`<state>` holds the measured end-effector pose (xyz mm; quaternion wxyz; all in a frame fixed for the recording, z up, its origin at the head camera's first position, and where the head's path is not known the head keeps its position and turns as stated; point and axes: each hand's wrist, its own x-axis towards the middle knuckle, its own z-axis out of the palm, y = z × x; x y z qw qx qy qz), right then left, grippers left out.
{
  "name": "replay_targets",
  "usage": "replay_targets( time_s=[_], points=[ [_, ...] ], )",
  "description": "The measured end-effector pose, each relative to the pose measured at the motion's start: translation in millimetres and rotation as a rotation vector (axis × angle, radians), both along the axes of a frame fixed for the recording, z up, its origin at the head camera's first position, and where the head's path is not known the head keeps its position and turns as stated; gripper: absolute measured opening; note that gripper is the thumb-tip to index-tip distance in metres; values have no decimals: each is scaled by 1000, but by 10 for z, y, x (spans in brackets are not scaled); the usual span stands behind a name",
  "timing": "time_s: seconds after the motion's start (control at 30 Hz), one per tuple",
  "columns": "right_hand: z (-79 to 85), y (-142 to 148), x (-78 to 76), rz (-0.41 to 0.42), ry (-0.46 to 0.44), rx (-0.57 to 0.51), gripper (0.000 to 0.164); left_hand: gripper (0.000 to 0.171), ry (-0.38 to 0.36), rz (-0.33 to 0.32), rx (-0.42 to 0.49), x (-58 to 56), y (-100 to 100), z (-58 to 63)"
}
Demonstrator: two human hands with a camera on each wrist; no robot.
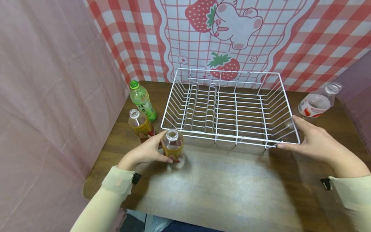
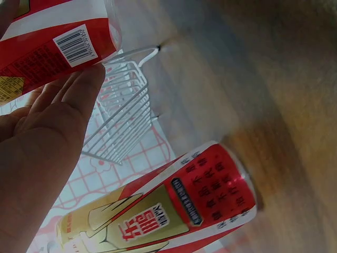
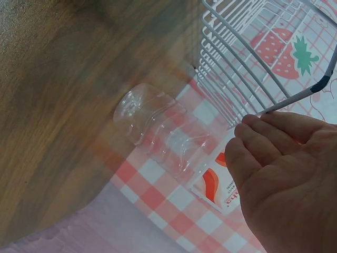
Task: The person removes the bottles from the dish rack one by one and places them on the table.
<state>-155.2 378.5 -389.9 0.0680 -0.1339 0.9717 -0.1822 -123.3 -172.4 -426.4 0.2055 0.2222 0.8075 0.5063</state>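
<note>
My left hand grips an uncapped plastic drink bottle with a red and gold label, in front of the rack's left corner. Beside that hand stands a similar bottle, whose red and gold label shows large in the left wrist view. My right hand holds the front right corner of a white wire dish rack, its thumb at the front rim and its fingers along the right side. In the right wrist view, the fingertips lie right at the side wires.
A green bottle with a green cap stands left of the rack. On the right, a clear uncapped bottle with a white and red label stands near the right hand. A checked strawberry cloth hangs behind the wooden table; a pink curtain hangs left.
</note>
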Motion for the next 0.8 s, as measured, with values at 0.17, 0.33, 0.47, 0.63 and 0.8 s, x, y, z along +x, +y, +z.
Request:
replay_targets(
  time_s=[0.17, 0.33, 0.47, 0.63, 0.8],
  points=[
    [9, -6, 9, -5, -7, -3, 122, 90, -11, 0, 19, 19, 36, -68],
    [8, -9, 14, -10, 2, -11, 123, 92, -16, -2, 29, 38, 61, -122],
    [5, -7, 11, -9, 13, -11, 123, 92, -13, 0, 24, 42, 75, -150],
    [-2, -11, 17, -8, 24, -18, 122, 90, -20, 2, 4, 48, 78, -190],
    [-5, -13, 27, -8, 25, -18, 123, 89, -21, 8, 3, 64, 72, -217]
  ],
)
